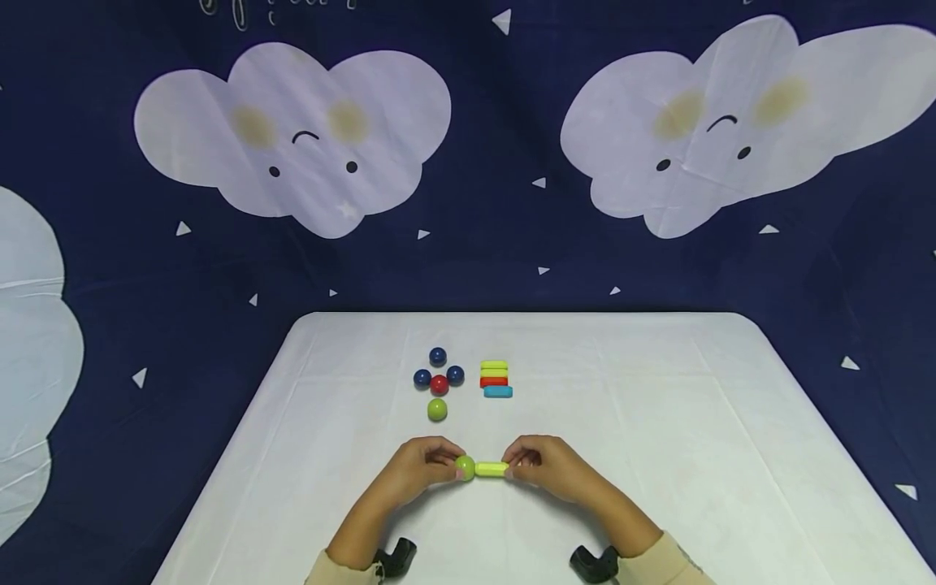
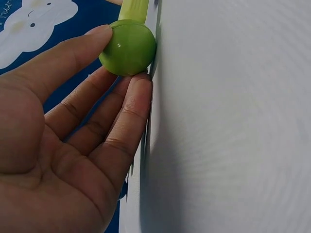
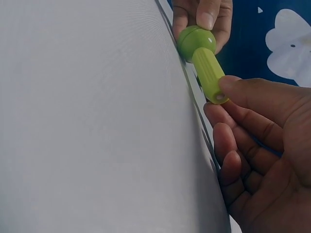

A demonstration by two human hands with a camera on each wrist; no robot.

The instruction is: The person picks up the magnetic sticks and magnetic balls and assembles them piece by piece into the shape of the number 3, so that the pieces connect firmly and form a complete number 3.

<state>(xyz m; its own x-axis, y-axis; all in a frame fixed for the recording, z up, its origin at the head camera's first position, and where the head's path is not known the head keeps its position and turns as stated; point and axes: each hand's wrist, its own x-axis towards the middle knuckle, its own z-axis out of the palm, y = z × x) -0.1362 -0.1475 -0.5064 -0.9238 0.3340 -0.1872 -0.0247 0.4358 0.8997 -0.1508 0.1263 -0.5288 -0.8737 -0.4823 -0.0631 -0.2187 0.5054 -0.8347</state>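
Near the front middle of the table, my left hand (image 1: 420, 470) pinches a green ball (image 1: 465, 467) between thumb and fingers. My right hand (image 1: 548, 467) pinches the outer end of a yellow-green ridged stick (image 1: 491, 470). Ball and stick meet end to end in one line between the two hands. In the right wrist view the stick (image 3: 209, 73) shows a small hole in its near end, and the ball (image 3: 196, 42) sits at its far end. The left wrist view shows the thumb against the side of the ball (image 2: 129, 48), with fingertips below it.
Farther back on the white table (image 1: 621, 406) lie several dark blue balls (image 1: 437, 356), a red ball (image 1: 439, 385) and another green ball (image 1: 437, 409). To their right, yellow-green sticks (image 1: 493, 366), a red stick (image 1: 493, 382) and a blue stick (image 1: 498, 392) lie in a row.
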